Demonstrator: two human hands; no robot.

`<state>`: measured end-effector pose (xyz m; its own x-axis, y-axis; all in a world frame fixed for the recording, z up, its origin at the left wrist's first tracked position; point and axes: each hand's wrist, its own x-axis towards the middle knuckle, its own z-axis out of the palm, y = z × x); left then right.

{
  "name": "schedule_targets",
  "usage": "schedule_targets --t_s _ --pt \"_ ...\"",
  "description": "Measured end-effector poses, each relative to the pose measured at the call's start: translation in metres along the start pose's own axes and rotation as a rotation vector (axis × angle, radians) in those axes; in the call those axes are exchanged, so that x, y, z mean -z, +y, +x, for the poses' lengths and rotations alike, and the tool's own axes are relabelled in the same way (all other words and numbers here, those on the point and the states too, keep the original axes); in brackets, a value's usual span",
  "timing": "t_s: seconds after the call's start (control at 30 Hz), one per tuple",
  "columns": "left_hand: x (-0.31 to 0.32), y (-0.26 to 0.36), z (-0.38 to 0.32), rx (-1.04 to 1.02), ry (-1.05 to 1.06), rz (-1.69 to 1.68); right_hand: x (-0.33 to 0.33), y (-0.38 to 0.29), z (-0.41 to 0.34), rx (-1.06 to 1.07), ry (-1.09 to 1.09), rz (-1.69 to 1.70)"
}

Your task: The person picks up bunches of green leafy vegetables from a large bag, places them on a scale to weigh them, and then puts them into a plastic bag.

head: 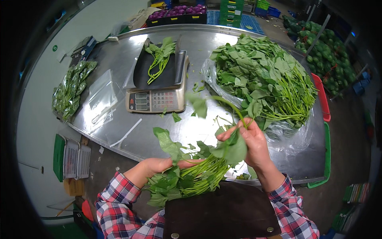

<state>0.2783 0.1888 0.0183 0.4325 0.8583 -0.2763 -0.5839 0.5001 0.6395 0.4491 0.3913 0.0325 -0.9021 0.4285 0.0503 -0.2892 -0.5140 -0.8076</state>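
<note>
My left hand (pixel 162 166) holds a bunch of leafy green stems (pixel 203 176) low in front of the dark apron, at the near edge of the steel table (pixel 191 131). Raised to its right, my right hand (pixel 253 139) pinches a leafy stem between thumb and fingers; the stem's far end is blurred. A big heap of the same leafy greens (pixel 256 74) lies on clear plastic at the right of the table. A digital scale (pixel 168 101) stands beyond my hands, its dark metal pan (pixel 140 71) bearing a small bunch of greens (pixel 158 59).
Flat clear plastic bags (pixel 103 89) and bagged greens (pixel 73 89) lie at the table's left. Leaf scraps are scattered near the scale. Past the far edge are a crate of purple vegetables (pixel 179 19) and stacked green crates (pixel 231 13). Red (pixel 320 97) and green bins (pixel 327 155) flank the right side.
</note>
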Motion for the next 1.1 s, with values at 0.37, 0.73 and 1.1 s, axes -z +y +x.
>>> schedule_targets --t_s 0.37,0.73,1.1 --pt "0.002 -0.017 0.000 0.114 0.114 0.345 0.039 -0.033 0.010 -0.022 0.247 0.493" --pt "-0.009 -0.029 -0.008 -0.010 0.311 0.052 -0.007 0.003 -0.018 0.239 -0.470 -0.971" --pt "-0.007 -0.046 -0.019 0.019 0.414 -0.045 0.034 -0.042 0.005 -0.131 -0.018 0.068"
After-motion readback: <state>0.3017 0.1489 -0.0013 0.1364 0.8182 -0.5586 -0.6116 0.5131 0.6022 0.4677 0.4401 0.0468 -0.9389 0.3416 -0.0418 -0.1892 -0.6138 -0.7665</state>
